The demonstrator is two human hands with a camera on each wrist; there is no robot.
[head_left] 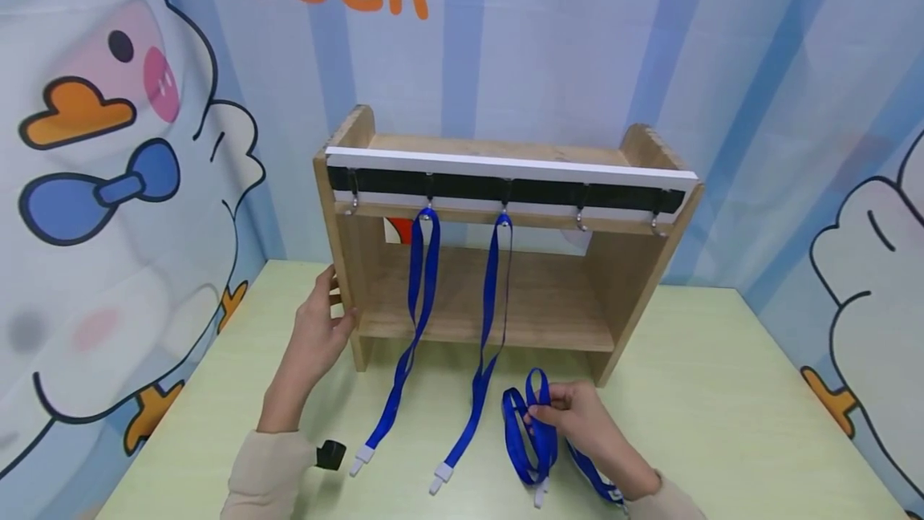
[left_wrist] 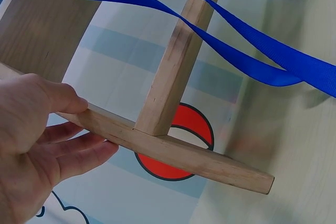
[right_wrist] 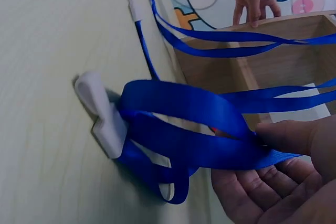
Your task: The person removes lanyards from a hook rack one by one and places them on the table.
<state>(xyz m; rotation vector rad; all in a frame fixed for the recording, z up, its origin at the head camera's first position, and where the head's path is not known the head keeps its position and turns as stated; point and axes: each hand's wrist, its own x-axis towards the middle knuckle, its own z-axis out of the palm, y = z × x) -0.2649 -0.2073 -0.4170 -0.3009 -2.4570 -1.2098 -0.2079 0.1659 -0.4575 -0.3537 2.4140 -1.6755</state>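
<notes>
My right hand pinches a bundled blue lanyard between thumb and fingers, in front of the wooden shelf's right half. The bundle hangs in loops, and its white plastic clip is at the lower end. With thumb and fingers on either side of its left panel, my left hand grips the wooden shelf. Two more blue lanyards hang from the second hook and the third hook, their white clips reaching down in front of the shelf.
A black strip across the shelf's top front carries several metal hooks; the first, fourth and fifth hold nothing. Another blue lanyard lies on the table, partly hidden by my right forearm. A printed curtain stands behind.
</notes>
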